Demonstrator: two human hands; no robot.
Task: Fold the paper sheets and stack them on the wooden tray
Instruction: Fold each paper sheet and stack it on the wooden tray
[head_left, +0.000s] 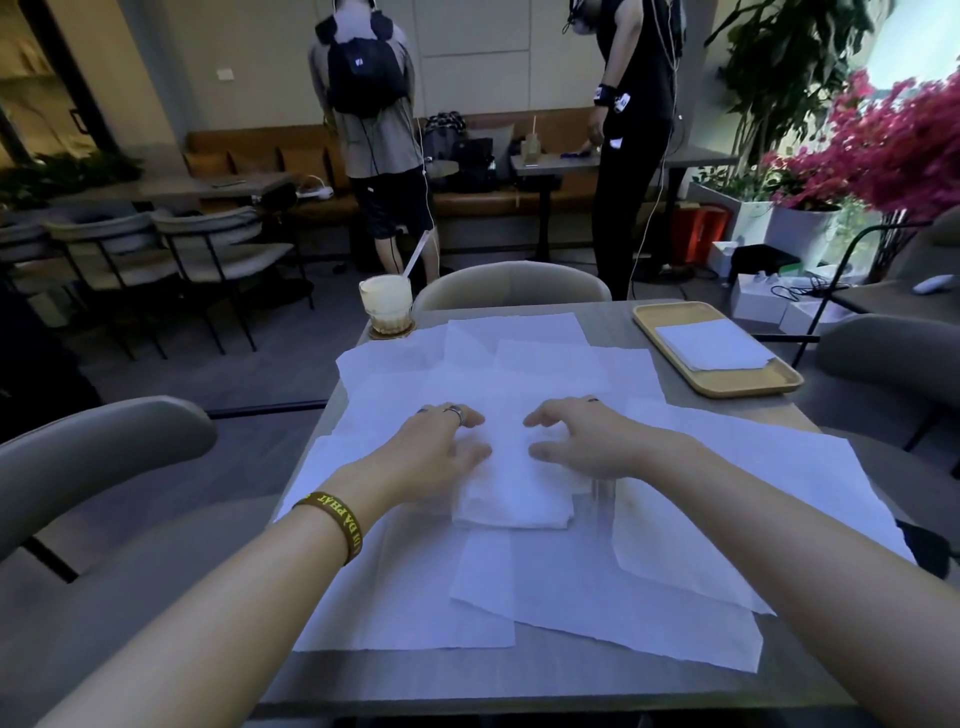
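Folded sheet (511, 493) lies with long axis running near-to-far; left grip (434, 449) and right grip (592, 441) press it, fingers spread, grasping nothing.

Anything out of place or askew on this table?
Yes: the loose sheets lie crisscrossed at odd angles, some overhanging the table on its left and right. The folded sheet under the left hand and right hand and the stack on the tray look tidy. Nothing looks spilled.

"da phat" in yellow on wristband (332, 524)
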